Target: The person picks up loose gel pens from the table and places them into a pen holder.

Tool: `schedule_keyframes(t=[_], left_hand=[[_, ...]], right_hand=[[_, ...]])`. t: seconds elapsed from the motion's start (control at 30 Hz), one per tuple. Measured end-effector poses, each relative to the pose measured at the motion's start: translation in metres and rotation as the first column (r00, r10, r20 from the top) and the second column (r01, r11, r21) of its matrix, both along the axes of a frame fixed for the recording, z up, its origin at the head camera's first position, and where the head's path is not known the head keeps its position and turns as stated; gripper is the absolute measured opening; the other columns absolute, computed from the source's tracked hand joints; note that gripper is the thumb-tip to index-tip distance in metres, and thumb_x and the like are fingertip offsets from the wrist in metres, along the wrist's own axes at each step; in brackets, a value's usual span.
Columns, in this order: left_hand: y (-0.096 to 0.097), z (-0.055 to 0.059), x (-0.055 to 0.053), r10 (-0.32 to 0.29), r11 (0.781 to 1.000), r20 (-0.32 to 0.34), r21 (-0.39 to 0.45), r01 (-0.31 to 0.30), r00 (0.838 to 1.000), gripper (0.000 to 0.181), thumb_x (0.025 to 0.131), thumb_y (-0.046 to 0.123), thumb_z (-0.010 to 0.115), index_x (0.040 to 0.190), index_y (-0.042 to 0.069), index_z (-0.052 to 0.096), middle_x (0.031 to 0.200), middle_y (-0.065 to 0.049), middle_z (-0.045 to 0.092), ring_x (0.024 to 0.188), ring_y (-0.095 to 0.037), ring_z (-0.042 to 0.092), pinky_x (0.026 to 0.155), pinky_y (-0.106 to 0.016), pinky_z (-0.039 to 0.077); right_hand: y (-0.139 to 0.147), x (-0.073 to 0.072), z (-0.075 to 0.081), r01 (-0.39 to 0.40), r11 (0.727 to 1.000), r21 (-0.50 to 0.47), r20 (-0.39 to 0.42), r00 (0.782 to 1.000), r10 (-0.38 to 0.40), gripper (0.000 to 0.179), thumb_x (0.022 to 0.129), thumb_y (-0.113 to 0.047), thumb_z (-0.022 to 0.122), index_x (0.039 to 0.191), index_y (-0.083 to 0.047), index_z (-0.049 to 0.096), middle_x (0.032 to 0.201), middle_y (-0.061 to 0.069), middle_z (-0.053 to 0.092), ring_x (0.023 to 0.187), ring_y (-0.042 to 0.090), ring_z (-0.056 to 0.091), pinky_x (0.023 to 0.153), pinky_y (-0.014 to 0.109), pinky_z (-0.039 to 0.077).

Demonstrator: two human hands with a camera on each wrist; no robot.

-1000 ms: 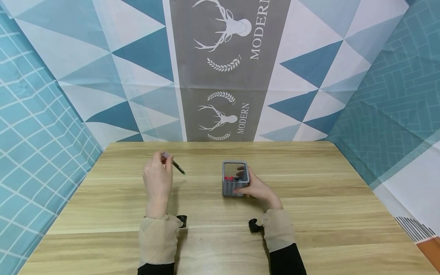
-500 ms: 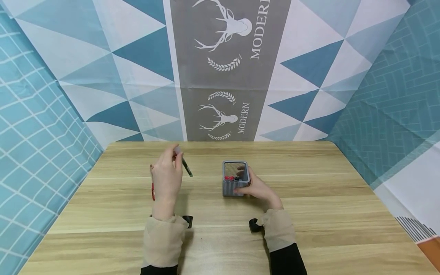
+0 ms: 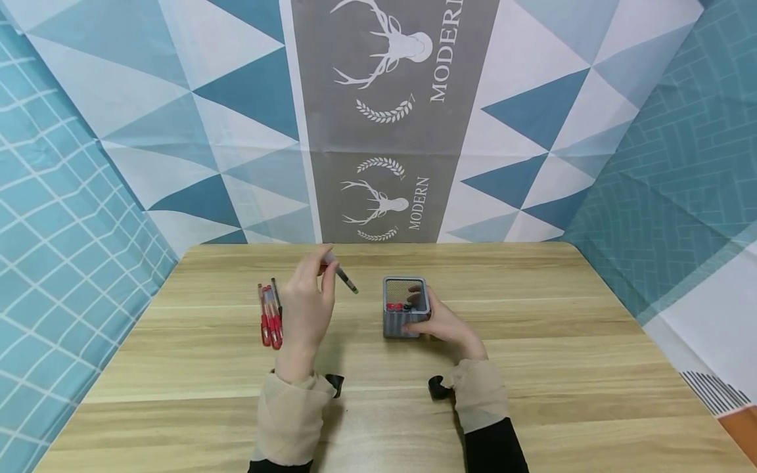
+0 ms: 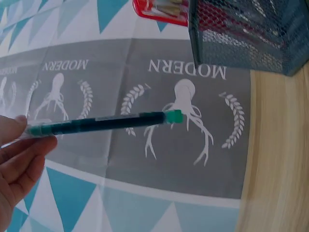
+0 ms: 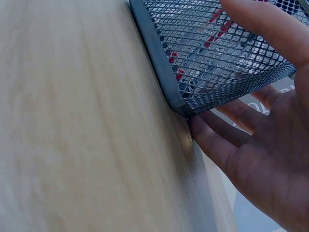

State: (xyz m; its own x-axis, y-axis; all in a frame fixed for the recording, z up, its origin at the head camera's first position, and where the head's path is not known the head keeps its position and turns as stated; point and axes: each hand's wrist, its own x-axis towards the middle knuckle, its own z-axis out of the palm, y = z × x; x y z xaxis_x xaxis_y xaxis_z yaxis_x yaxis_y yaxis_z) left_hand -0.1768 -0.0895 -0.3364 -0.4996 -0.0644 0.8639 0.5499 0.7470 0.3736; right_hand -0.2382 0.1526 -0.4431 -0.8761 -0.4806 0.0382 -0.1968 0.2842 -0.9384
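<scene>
A pen with a green end (image 3: 347, 281) is pinched at its upper part between the thumb and fingers of my left hand (image 3: 307, 309). It is tilted down to the right, above the table and left of a grey mesh pen holder (image 3: 393, 328). In the left wrist view, the dark green barrel of the pen (image 4: 111, 124) lies across the middle. My right hand (image 3: 445, 323) grips the holder from the right, thumb in front and fingers around the far side. Red and dark pen ends show inside the holder, which stands upright on the table.
Several red and dark pens (image 3: 271, 322) lie side by side on the wooden table (image 3: 532, 315), left of my left hand. A patterned cloth wall (image 3: 378, 131) rises behind the table's far edge, with blue cloths at both sides.
My left hand has moved right with the pen, closer to the holder, uncovering the pens on the table. My right hand and the holder have stayed in place.
</scene>
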Motion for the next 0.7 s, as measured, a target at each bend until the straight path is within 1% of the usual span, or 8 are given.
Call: schedule_keyframes(t=[0.13, 0.27, 0.5, 0.6, 0.7], left_hand=[[0.008, 0.003, 0.003, -0.049, 0.999, -0.056, -0.006, 0.048, 0.997, 0.024, 0.084, 0.004, 0.062, 0.107, -0.002, 0.058, 0.087, -0.013, 0.064, 0.077, -0.023, 0.063, 0.067, -0.032, 0.054], [0.016, 0.006, 0.005, -0.086, 0.996, -0.097, -0.038, 0.083, 0.992, 0.022, 0.082, 0.005, 0.064, 0.103, -0.003, 0.059, 0.085, -0.012, 0.065, 0.076, -0.022, 0.064, 0.069, -0.029, 0.053], [0.029, 0.008, 0.012, -0.155, 0.986, -0.109, -0.075, 0.147, 0.982, 0.023, 0.08, 0.002, 0.066, 0.103, -0.002, 0.06, 0.085, -0.01, 0.067, 0.077, -0.021, 0.065, 0.069, -0.03, 0.053], [0.035, 0.008, 0.013, -0.188, 0.978, -0.13, -0.114, 0.173, 0.974, 0.024, 0.081, 0.004, 0.065, 0.104, -0.002, 0.061, 0.085, -0.009, 0.068, 0.076, -0.021, 0.065, 0.07, -0.03, 0.053], [0.04, 0.007, 0.014, -0.217, 0.968, -0.15, -0.159, 0.193, 0.965, 0.024, 0.083, 0.008, 0.063, 0.106, -0.001, 0.06, 0.085, -0.007, 0.068, 0.076, -0.019, 0.064, 0.071, -0.029, 0.052]], right_hand=[[0.0, 0.0, 0.0, 0.001, 1.0, 0.005, 0.001, 1.0, -0.001, 0.084, 0.071, -0.01, 0.076, 0.137, -0.006, 0.024, 0.134, 0.02, 0.039, 0.123, 0.034, 0.04, 0.101, 0.049, 0.034], [0.0, 0.0, 0.0, -0.006, 1.0, -0.011, 0.005, 1.0, 0.006, 0.082, 0.072, -0.009, 0.075, 0.137, -0.006, 0.024, 0.134, 0.022, 0.038, 0.123, 0.036, 0.039, 0.101, 0.051, 0.034], [0.001, -0.001, 0.0, -0.006, 1.0, -0.006, 0.003, 1.0, 0.006, 0.082, 0.072, -0.009, 0.075, 0.137, -0.006, 0.024, 0.134, 0.023, 0.038, 0.123, 0.036, 0.039, 0.1, 0.05, 0.034], [0.001, 0.0, -0.001, -0.002, 1.0, -0.007, 0.005, 1.0, 0.002, 0.083, 0.072, -0.008, 0.075, 0.137, -0.006, 0.024, 0.133, 0.023, 0.039, 0.12, 0.036, 0.042, 0.099, 0.049, 0.035], [0.001, 0.0, -0.001, 0.002, 1.0, -0.01, 0.014, 1.0, -0.001, 0.084, 0.072, -0.008, 0.075, 0.138, -0.006, 0.023, 0.131, 0.021, 0.042, 0.117, 0.032, 0.044, 0.097, 0.044, 0.038]])
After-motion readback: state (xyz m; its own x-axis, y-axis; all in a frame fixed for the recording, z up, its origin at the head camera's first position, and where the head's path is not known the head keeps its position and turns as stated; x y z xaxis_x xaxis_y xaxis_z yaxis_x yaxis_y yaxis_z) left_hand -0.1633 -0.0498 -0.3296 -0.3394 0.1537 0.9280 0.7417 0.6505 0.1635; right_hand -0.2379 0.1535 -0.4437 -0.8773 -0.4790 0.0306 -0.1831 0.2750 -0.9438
